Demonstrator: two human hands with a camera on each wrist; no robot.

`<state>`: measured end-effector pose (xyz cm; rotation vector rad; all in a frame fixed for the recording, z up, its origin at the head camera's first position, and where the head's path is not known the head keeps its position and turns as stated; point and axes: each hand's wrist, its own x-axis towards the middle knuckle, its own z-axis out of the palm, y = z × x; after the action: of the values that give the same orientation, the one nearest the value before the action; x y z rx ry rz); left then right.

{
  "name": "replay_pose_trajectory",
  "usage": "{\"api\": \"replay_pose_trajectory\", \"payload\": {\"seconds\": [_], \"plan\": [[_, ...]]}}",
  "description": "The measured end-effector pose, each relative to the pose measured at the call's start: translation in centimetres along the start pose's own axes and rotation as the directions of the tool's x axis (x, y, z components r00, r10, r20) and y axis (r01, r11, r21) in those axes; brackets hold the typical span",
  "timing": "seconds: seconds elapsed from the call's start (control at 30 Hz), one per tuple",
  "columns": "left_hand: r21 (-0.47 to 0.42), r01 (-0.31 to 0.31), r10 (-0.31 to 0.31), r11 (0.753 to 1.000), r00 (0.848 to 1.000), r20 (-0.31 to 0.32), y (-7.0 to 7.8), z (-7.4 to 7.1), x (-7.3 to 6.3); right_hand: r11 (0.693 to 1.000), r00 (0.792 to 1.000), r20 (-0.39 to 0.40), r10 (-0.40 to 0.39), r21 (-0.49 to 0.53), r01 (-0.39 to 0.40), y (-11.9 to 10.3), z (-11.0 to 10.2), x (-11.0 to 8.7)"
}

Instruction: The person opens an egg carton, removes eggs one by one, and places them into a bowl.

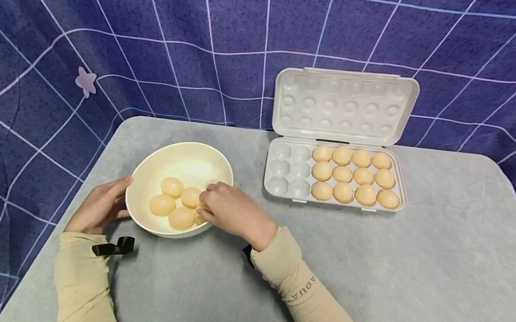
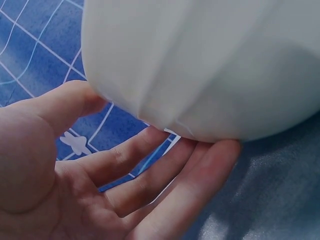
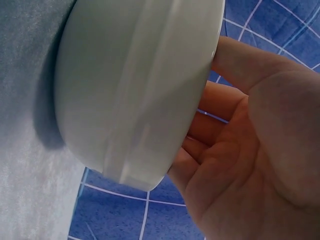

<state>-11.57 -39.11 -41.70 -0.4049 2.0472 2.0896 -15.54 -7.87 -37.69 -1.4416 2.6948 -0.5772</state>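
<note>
A cream-coloured bowl [image 1: 189, 160] stands at the left of the table, with several light brown eggs [image 1: 172, 187] lying in it. My left hand [image 1: 100, 204] rests against the bowl's outer left side. In the left wrist view its thumb and spread fingers [image 2: 220, 160] touch the ribbed wall. Over the bowl's right rim reaches my right hand [image 1: 232, 209], its bent fingers down among the eggs on that side. Its fingertips are hidden behind the bowl wall in the right wrist view, so I cannot tell whether they grip an egg.
Right of the bowl, a white egg carton [image 1: 278, 190] stands with its lid [image 1: 348, 107] raised against the blue gridded cloth [image 1: 236, 27]. Eggs [image 1: 341, 173] fill its right columns; hollow cups show in the two left columns. The grey table [image 1: 418, 280] extends to the right.
</note>
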Motion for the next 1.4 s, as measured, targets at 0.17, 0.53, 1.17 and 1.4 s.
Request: {"api": "replay_pose_trajectory", "payload": {"seconds": [0.17,0.53,1.17,1.4], "plan": [[-0.012,-0.015,0.015,1.0,1.0,0.017,-0.1,-0.1,0.1,0.999,0.998,-0.034,-0.052,-0.002,0.052,0.2,-0.1,-0.2],[-0.018,-0.012,0.012,1.0,0.999,0.029,-0.1,-0.1,0.2,0.989,0.99,-0.109,-0.094,0.102,0.105,1.3,-1.5,-1.5],[-0.027,0.012,-0.011,1.0,1.0,0.017,0.0,0.2,0.0,0.986,0.959,-0.238,0.152,0.099,-0.132,5.9,-4.4,-5.0],[-0.033,0.03,-0.029,0.999,1.0,0.009,0.1,0.1,0.1,0.956,0.927,-0.233,0.293,0.093,-0.279,7.3,-4.8,-6.0]]}}
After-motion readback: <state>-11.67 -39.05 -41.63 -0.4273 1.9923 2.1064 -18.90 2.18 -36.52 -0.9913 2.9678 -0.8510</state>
